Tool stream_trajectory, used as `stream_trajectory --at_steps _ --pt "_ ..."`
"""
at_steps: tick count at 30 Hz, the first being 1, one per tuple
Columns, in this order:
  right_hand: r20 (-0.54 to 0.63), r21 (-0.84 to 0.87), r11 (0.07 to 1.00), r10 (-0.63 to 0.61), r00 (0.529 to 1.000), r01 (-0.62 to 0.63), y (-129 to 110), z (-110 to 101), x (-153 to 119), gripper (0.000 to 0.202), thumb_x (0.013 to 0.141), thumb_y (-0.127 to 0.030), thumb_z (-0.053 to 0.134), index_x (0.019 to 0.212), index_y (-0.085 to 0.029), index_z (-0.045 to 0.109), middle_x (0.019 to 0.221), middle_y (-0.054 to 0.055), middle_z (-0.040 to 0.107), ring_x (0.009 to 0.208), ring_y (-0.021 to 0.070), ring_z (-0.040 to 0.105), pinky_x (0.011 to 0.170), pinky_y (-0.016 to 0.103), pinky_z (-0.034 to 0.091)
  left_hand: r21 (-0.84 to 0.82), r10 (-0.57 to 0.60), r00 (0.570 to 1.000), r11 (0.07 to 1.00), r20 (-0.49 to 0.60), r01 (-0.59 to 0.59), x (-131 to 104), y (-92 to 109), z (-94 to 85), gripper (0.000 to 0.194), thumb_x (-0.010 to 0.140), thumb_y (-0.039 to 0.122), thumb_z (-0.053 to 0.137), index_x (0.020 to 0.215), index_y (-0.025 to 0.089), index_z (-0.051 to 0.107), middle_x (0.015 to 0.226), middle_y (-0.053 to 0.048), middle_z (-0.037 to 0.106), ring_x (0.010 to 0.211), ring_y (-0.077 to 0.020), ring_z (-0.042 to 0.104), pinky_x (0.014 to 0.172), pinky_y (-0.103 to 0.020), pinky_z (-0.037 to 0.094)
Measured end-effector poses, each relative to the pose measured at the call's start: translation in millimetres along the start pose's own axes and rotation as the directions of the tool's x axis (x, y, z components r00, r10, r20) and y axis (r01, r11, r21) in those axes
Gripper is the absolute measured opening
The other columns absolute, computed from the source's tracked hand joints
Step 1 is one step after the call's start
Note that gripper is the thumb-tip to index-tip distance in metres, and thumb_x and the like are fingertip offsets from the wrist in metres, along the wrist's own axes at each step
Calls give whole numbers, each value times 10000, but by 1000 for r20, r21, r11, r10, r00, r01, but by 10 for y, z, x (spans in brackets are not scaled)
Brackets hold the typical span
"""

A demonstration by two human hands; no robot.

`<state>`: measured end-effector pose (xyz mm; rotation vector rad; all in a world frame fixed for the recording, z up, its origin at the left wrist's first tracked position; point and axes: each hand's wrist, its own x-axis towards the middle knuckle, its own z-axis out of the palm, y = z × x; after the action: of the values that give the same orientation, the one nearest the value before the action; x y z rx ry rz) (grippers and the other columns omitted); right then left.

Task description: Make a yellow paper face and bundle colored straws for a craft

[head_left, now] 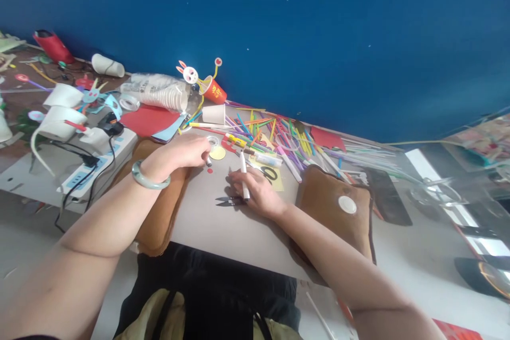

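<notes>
My right hand (257, 188) is closed around a white marker pen (244, 180), which stands tilted in the fingers. The blades of dark scissors (228, 202) lie on the table beside that hand, partly hidden by it. My left hand (190, 150), with fingers curled, pinches a small white-and-dark piece (208, 161) that is mostly covered. Close to those fingertips lie a yellow paper circle (217, 153), a small red dot (210, 171) and a roll of clear tape (212, 141). Yellow paper with a black figure (270, 172) lies beyond my right hand.
Brown cushions lie at the left (157, 223) and right (337, 199). Coloured pipe cleaners (279, 133) pile up behind. A red cup (215, 90) with a rabbit face, stacked paper cups (167, 94) and a cabled power strip (98, 162) stand leftward. A blue wall (255, 26) closes the back.
</notes>
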<state>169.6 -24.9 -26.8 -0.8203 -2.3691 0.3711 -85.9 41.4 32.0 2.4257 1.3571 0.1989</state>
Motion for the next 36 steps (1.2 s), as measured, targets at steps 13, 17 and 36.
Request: stream_trajectory --at_steps 13,17,36 --pt "65 -31 994 -105 992 107 -20 71 21 112 964 -210 543 1071 -224 570 1079 112 728 969 235 663 852 384 530 134 189 981 972 35 -192 73 57 269 253 741 191 698 569 194 513 527 0 464 568 -166 486 607 -317 285" --pt "46 -70 991 -111 993 114 -36 46 14 40 947 -207 547 967 -212 581 846 75 703 760 201 623 694 325 492 71 234 972 969 32 -236 65 225 356 204 817 220 639 619 183 601 577 -19 530 605 -177 521 618 -318 314" --pt "-69 -75 995 55 996 -60 41 -22 -11 110 889 -159 578 964 -236 598 842 54 702 750 207 617 704 350 494 -25 314 943 949 111 -313 52 271 268 280 890 184 540 663 195 705 547 -12 532 537 -144 415 617 -332 285"
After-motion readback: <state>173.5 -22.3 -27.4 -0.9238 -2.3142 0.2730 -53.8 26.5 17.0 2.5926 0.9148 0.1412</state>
